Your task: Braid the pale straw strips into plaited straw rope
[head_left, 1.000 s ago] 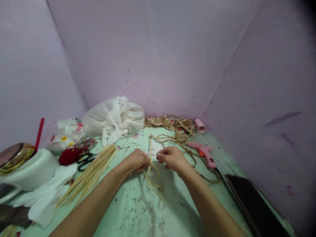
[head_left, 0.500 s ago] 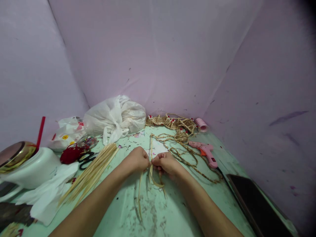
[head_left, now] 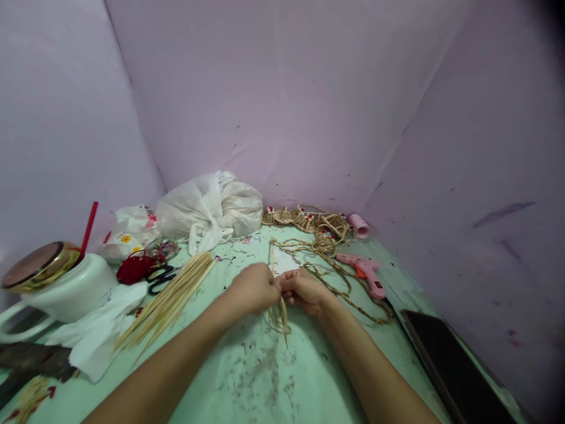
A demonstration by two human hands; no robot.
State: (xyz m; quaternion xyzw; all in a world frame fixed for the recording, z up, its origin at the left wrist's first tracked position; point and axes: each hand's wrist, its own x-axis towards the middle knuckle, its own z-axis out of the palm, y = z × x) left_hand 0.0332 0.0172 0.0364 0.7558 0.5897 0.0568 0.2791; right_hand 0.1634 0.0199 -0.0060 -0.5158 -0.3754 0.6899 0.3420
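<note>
My left hand (head_left: 256, 287) and my right hand (head_left: 304, 290) meet over the middle of the table, their fingers pinched and touching. Between them are pale dried-fibre strands (head_left: 281, 323), whose loose ends hang below the fingers. A thin straight length of braid (head_left: 272, 256) runs from the hands away to a fixed-looking point farther back. The fingertips of my left hand are hidden behind its knuckles. Left of the hands lies a bundle of flat straw-coloured fibre strips (head_left: 174, 297). On the right a long twisted braided cord (head_left: 344, 294) curls over the table.
A pink glue gun (head_left: 364, 272) and a dark tablet-like slab (head_left: 450, 365) lie right. Behind are a white plastic bag (head_left: 212, 206), beaded woven pieces (head_left: 304, 219) and a pink thread spool (head_left: 359, 225). Left stand black scissors (head_left: 161, 280), red yarn (head_left: 135, 268) and a white mug (head_left: 83, 288).
My left hand has moved right, against my right hand. The long strand that hung below my left hand is drawn in, and the loose ends are bunched together. The view has shifted slightly.
</note>
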